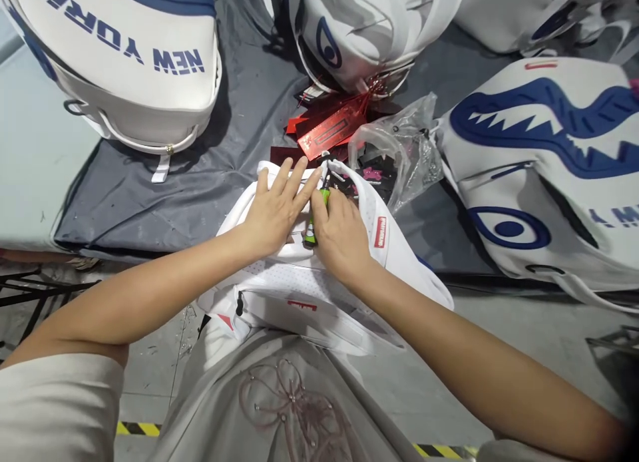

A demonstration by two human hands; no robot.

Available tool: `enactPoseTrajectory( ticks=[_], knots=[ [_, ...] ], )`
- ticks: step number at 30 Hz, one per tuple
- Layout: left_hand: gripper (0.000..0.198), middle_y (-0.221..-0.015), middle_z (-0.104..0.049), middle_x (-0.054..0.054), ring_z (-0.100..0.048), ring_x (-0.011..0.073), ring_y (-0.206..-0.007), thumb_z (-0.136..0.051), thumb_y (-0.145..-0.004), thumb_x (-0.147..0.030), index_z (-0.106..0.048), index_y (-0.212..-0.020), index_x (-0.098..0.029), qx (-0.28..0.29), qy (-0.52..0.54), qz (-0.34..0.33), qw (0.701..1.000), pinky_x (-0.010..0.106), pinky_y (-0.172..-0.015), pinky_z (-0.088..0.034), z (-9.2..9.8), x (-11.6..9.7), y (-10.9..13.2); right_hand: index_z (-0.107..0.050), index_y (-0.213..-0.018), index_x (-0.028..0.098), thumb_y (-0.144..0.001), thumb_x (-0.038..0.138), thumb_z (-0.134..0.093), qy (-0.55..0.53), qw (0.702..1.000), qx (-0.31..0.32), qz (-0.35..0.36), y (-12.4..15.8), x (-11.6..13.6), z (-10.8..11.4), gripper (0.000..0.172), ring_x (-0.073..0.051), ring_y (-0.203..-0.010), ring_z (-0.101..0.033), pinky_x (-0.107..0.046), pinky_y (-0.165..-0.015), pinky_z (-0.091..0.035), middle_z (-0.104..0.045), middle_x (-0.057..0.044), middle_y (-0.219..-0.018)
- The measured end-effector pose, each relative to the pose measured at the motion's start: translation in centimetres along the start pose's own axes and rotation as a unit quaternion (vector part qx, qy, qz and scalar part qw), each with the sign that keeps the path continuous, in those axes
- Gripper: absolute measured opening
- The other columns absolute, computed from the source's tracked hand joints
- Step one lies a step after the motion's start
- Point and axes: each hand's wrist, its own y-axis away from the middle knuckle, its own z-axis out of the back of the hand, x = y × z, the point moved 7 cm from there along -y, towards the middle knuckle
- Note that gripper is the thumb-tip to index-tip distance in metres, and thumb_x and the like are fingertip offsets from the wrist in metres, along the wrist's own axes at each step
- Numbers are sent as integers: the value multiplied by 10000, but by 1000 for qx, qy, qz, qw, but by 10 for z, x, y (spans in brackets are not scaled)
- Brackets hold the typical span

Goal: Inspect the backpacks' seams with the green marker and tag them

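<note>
A white backpack [309, 279] with a red label leans over the table's front edge, close against my body. My left hand [280, 212] lies flat on its upper part, fingers spread and holding nothing. Closed around a slim green-and-black tool [310, 230], my right hand [342, 232] rests on the same bag beside the left fingertips. The tool looks pen-like; its exact kind I cannot tell, since the fingers cover part of it. Just beyond the hands lie red tags [332, 126] and a clear plastic bag [414, 152].
A white-and-blue backpack with lettering [144, 49] stands at the left. Another [544, 162] lies at the right, and a third [359, 36] sits at the back. Dark grey cloth [200, 196] covers the table. Yellow-and-black tape [138, 429] marks the floor.
</note>
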Motion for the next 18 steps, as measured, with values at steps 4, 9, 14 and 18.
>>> enactPoseTrajectory(
  ticks=[4,9,14,18],
  knots=[
    [1153,-1681,-82,203,-138,395,-1541,-756,-798,-381,17,-1621,-148,-17,-1,3,1000,611,-1207,-171,1,-2,2,-440,-1428,60,-980,58,-330,-11,1000,2,15,3,-4,3,461,-339,-1221,-519,-472,-995,-461,-546,-248,-1288],
    [964,-1676,-141,189,-203,371,-1523,-639,-879,-382,-76,-1622,-137,-6,-3,12,1000,559,-1188,-233,2,-3,3,-415,-1448,59,-970,75,-395,-24,1000,-4,13,1,-1,2,479,-345,-1250,-498,-494,-1027,-439,-526,-261,-1317],
    [985,-1682,-110,185,-145,370,-1540,-674,-857,-413,-112,-1617,-135,15,-15,34,999,576,-1199,-210,4,0,3,-447,-1455,72,-996,90,-373,-22,1000,-15,7,-1,-5,4,465,-341,-1245,-531,-491,-1038,-446,-544,-265,-1328],
    [954,-1682,-125,174,-191,390,-1522,-693,-840,-431,-186,-1605,-172,-2,-5,40,999,569,-1162,-277,9,1,7,-534,-1375,103,-994,252,-501,-106,986,-109,71,20,-18,33,410,-319,-1132,-608,-496,-1064,-448,-647,-199,-1193]
  ],
)
